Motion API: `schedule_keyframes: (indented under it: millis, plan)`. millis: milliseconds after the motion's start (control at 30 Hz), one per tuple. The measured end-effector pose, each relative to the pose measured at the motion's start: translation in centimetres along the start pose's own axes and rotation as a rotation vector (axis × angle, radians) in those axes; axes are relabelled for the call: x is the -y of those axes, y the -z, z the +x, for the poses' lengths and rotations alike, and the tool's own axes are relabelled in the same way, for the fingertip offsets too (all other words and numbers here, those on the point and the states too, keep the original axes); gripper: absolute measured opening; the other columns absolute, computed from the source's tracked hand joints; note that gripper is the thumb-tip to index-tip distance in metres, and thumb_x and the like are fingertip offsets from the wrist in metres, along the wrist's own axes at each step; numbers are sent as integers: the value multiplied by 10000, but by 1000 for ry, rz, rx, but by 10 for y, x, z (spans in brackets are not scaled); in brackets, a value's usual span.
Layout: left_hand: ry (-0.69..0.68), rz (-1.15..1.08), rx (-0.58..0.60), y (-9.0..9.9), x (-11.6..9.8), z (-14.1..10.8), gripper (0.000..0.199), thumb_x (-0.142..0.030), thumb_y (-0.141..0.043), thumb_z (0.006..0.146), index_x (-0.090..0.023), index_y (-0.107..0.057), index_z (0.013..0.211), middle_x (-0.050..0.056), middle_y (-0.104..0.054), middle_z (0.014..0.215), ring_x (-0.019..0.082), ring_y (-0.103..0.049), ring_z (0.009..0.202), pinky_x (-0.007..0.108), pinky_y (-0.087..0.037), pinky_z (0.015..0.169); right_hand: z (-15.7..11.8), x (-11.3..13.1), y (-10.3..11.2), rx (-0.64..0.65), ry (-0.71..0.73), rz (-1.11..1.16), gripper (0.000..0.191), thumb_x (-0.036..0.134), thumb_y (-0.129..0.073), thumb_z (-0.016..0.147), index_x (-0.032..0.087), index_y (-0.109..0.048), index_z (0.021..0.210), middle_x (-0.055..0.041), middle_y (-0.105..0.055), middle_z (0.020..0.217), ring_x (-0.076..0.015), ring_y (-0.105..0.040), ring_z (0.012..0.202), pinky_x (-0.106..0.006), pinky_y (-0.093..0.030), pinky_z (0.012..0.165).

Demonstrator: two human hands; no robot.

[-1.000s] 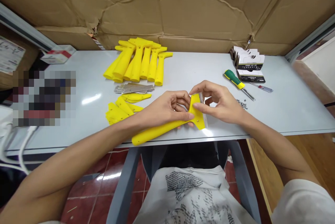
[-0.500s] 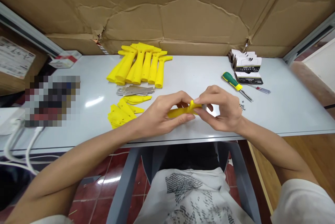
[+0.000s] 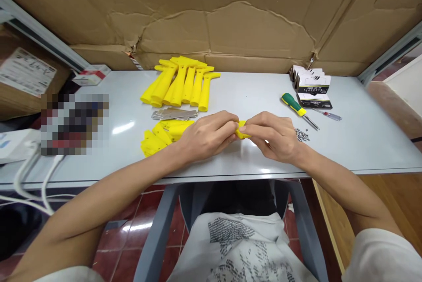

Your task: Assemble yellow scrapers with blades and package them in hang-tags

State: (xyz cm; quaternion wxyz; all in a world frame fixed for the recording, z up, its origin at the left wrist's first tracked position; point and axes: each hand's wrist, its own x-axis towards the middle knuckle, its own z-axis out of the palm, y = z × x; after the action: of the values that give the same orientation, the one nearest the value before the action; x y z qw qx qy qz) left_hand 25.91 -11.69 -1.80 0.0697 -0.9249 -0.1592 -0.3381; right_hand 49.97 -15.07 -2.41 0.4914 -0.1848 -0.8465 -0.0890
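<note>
Between my hands, just above the table's front part, is a yellow plastic scraper handle (image 3: 241,131), lying roughly level. My left hand (image 3: 212,135) is closed around it, and its tube end sticks out to the left behind my fingers. At the other end, my right hand (image 3: 275,136) pinches the yellow head with thumb and fingers. Much of the head is covered by my fingertips. Left of my hands lie flat yellow cover pieces (image 3: 153,142), fanned out. Thin metal blades (image 3: 174,114) are piled just behind them.
Several yellow handles (image 3: 204,93) lie in a row at the back. To the right are a green-and-yellow screwdriver (image 3: 293,104), a small clear screwdriver (image 3: 329,115), small screws (image 3: 301,135) and folded cards (image 3: 313,82). A blurred patch and white cables (image 3: 46,181) are at left.
The handle has turned in my hands, so its tube end now shows left of my left hand. My left fingers have moved over the head. More screws show beside my right hand.
</note>
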Motion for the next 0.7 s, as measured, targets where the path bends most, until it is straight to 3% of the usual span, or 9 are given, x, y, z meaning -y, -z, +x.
schedule_keyframes:
  millis: [133, 200, 333, 400, 433, 500, 600, 667, 700]
  plan:
    - [-16, 178, -2, -1, 9, -1, 143, -245, -516, 1091, -227, -587, 969, 71, -744, 1027, 168, -685, 834, 281, -556, 701, 1, -10, 8, 65, 2, -14, 517, 12, -535, 989, 267, -619, 1431, -31, -806, 1148, -166, -767, 986, -290, -615, 745]
    - [-56, 260, -30, -2, 15, -2, 134, -224, -526, 1059, -228, -586, 939, 77, -724, 1005, 173, -660, 799, 287, -540, 671, 2, -23, 20, 121, -91, -95, 467, 77, -572, 982, 256, -635, 1408, -44, -804, 1116, -200, -762, 967, -331, -607, 759]
    - [-161, 384, -39, -2, 27, -4, 101, -159, -572, 990, -232, -602, 925, 88, -718, 967, 195, -642, 781, 306, -493, 617, -5, -61, 57, 333, -662, -469, 292, 257, -643, 996, 248, -717, 1278, -94, -779, 1059, -263, -699, 856, -408, -523, 728]
    - [-152, 372, 25, -1, 31, -5, 105, -151, -583, 979, -240, -622, 940, 84, -725, 966, 203, -652, 792, 314, -466, 605, -12, -78, 73, 509, -903, -628, 368, 426, -689, 1006, 234, -725, 1318, -131, -766, 1087, -279, -672, 854, -414, -480, 738]
    - [-136, 344, 51, -1, 33, -6, 111, -149, -583, 980, -243, -630, 944, 81, -726, 964, 205, -657, 799, 316, -455, 603, -16, -84, 79, 562, -952, -658, 426, 474, -707, 996, 215, -730, 1333, -146, -763, 1076, -285, -666, 857, -408, -462, 741]
    - [-135, 309, 57, -1, 35, -6, 127, -142, -573, 989, -242, -638, 947, 81, -727, 958, 207, -660, 810, 317, -442, 603, -23, -93, 85, 672, -979, -674, 469, 480, -705, 994, 200, -728, 1369, -148, -766, 1040, -292, -666, 885, -387, -435, 743]
    - [-234, 365, -27, -5, 35, -4, 140, -128, -567, 1010, -226, -628, 931, 92, -726, 949, 209, -647, 805, 306, -449, 598, -28, -99, 86, 830, -977, -680, 431, 373, -626, 1023, 220, -715, 1416, -138, -786, 1059, -309, -683, 941, -384, -426, 739]
    - [-295, 405, -66, -7, 35, -2, 151, -113, -572, 1022, -212, -617, 918, 95, -724, 930, 201, -633, 785, 292, -454, 586, -25, -100, 85, 839, -966, -685, 446, 344, -568, 1039, 227, -705, 1447, -152, -792, 1100, -328, -699, 962, -413, -456, 752]
    - [-312, 416, -74, -8, 35, -1, 158, -102, -572, 1029, -204, -615, 917, 93, -721, 918, 193, -626, 770, 284, -456, 580, -22, -100, 86, 782, -953, -678, 467, 347, -548, 1044, 232, -690, 1475, -157, -793, 1116, -337, -707, 971, -434, -481, 768]
